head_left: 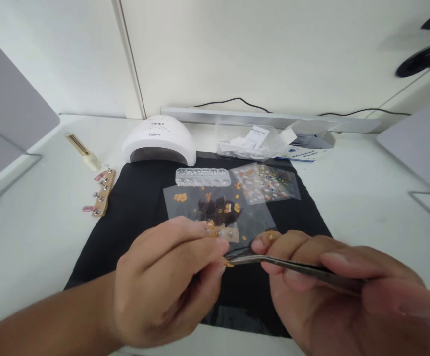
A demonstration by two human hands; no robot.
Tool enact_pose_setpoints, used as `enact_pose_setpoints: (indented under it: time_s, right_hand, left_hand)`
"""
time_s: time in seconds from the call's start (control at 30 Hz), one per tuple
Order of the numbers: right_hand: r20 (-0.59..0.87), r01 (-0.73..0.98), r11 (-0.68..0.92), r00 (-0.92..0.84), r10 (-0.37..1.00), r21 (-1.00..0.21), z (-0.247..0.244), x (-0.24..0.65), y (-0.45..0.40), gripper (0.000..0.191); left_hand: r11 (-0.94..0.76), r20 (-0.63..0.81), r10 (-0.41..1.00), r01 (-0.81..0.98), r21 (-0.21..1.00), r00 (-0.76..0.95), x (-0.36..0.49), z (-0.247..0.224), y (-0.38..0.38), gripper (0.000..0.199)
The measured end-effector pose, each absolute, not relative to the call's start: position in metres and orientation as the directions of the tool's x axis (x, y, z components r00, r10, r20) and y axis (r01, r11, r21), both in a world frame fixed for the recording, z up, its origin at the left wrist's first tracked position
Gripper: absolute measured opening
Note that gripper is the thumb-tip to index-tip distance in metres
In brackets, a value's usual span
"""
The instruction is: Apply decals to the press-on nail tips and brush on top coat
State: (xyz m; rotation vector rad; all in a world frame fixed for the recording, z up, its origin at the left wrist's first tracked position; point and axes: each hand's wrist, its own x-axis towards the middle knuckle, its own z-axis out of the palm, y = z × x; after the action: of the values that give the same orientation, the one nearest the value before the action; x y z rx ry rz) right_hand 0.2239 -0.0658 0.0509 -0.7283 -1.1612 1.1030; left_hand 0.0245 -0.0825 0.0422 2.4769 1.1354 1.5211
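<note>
My left hand (170,277) is closed, its thumb and fingers pinched together; what they grip is mostly hidden. A small orange piece (228,263) shows at the thumb tip and touches the tip of the tweezers. In my right hand (333,291) are the bent metal tweezers (304,267), pointing left. An orange bit (270,236) shows at a right fingertip. Just beyond the left fingers is a beige strip (231,234) with silvery knobs; I cannot tell whether it is held. Under the hands lies a clear sticker sheet (257,217) with orange and dark shapes.
A black cloth (103,242) covers the middle of the white table. At its back stand a white nail lamp (159,136), a clear compartment case (203,177), a plastic tub (248,143) and an alcohol pad box (306,148). Left lie a wooden stand (103,193) and a bottle (84,151).
</note>
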Motion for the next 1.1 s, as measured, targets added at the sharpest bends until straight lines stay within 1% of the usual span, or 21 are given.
enact_pose_setpoints:
  time_s: [0.03, 0.1, 0.33, 0.43, 0.53, 0.63, 0.83, 0.97, 1.1]
  right_hand:
    - [0.344, -0.264, 0.325, -0.025, 0.939, -0.908, 0.053, 0.225, -0.065, 0.018]
    - [0.340, -0.243, 0.332, 0.009, 0.940, -0.912, 0.056, 0.228, -0.064, 0.018]
    - [0.351, -0.217, 0.338, -0.024, 0.936, -0.916, 0.058, 0.229, -0.062, 0.017]
    - [0.364, -0.253, 0.358, 0.022, 0.931, -0.899, 0.058, 0.226, -0.063, 0.019]
    - [0.358, -0.270, 0.363, 0.071, 0.931, -0.892, 0.058, 0.223, -0.064, 0.022]
    - [0.351, -0.278, 0.346, 0.035, 0.936, -0.896, 0.055, 0.225, -0.063, 0.022]
    - [0.303, -0.355, 0.278, -0.015, 0.953, -0.893, 0.051, 0.232, -0.062, 0.016]
    - [0.267, -0.411, 0.246, 0.006, 0.964, -0.878, 0.049, 0.232, -0.061, 0.012]
    - [0.281, -0.397, 0.274, 0.040, 0.959, -0.876, 0.048, 0.229, -0.060, 0.015]
  left_hand:
    - [-0.734, 0.765, 0.589, 0.568, 0.372, 0.260, 0.025, 0.042, -0.083, 0.022]
    - [-0.736, 0.765, 0.586, 0.570, 0.365, 0.266, 0.025, 0.042, -0.083, 0.023]
    - [-0.717, 0.757, 0.604, 0.587, 0.377, 0.251, 0.023, 0.043, -0.082, 0.023]
    - [-0.722, 0.759, 0.601, 0.579, 0.379, 0.251, 0.024, 0.044, -0.081, 0.023]
    - [-0.720, 0.754, 0.618, 0.546, 0.429, 0.223, 0.025, 0.044, -0.080, 0.027]
    - [-0.724, 0.757, 0.621, 0.518, 0.455, 0.203, 0.026, 0.044, -0.079, 0.030]
    - [-0.734, 0.760, 0.621, 0.481, 0.479, 0.190, 0.026, 0.045, -0.077, 0.030]
    - [-0.735, 0.756, 0.630, 0.452, 0.506, 0.178, 0.028, 0.044, -0.076, 0.032]
    - [-0.719, 0.756, 0.647, 0.413, 0.559, 0.104, 0.030, 0.039, -0.075, 0.033]
